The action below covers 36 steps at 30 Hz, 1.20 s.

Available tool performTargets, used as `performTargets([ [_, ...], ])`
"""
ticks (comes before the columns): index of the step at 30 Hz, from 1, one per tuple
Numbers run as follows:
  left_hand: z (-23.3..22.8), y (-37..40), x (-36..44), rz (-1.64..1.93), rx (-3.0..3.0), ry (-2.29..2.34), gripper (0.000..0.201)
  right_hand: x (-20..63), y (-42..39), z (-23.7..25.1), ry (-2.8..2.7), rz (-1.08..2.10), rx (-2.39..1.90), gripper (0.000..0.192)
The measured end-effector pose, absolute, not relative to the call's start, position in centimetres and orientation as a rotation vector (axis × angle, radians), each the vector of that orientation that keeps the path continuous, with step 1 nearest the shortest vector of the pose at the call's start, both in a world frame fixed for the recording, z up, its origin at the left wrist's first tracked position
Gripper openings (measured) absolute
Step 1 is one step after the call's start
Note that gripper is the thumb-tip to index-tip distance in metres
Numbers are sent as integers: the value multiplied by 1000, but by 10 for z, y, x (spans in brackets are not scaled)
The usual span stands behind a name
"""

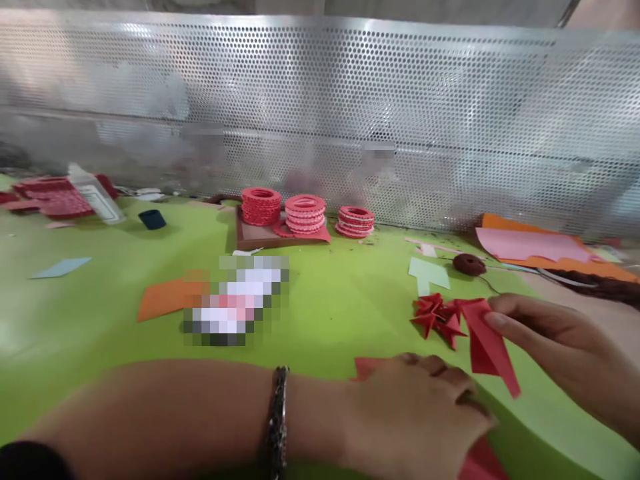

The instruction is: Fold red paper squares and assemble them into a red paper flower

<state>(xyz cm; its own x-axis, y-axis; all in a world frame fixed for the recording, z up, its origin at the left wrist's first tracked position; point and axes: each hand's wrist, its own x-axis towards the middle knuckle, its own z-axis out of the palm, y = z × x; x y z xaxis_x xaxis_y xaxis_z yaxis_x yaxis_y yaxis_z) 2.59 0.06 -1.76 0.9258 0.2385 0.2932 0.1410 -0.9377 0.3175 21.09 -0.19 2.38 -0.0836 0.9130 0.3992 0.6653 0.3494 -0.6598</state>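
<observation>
My right hand (565, 350) pinches a folded red paper piece (487, 343) that points down to the right. Just left of it, a cluster of small folded red paper points (435, 317) lies on the green table (325, 307). My left hand (420, 410) reaches across the near edge, palm down, fingers curled over a flat red paper sheet (367, 367); more red paper (483, 463) shows under its right side. A dark beaded bracelet (277, 420) circles the left wrist.
Three stacks of red rings (305, 213) stand on a brown board at the back. A perforated metal wall (320, 120) closes the far side. Orange paper (163, 298), a pale green cutout (427, 273), a dark thread ball (469, 265), pink and orange sheets (540, 247), a glue bottle (95, 193).
</observation>
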Motion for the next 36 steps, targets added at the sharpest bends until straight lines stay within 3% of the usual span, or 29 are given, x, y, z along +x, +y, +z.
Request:
performTargets([
  [10,-8,11,20,411,2938,309,26,208,-6,21,-1757,399,-1400,30],
  [15,-8,17,10,745,2394,680,42,192,-12,20,-1660,495,-1330,30],
  [19,-3,14,6,817,2042,738,30,177,-21,17,-1663,603,-1240,21],
  [25,-4,9,11,898,2003,735,10,172,-28,14,-1660,592,-1186,13],
  [30,-6,9,11,858,2027,724,16,174,-27,17,-1758,678,-1249,15],
  [36,-6,10,12,855,2100,671,14,185,-23,14,-1808,523,-1308,23],
])
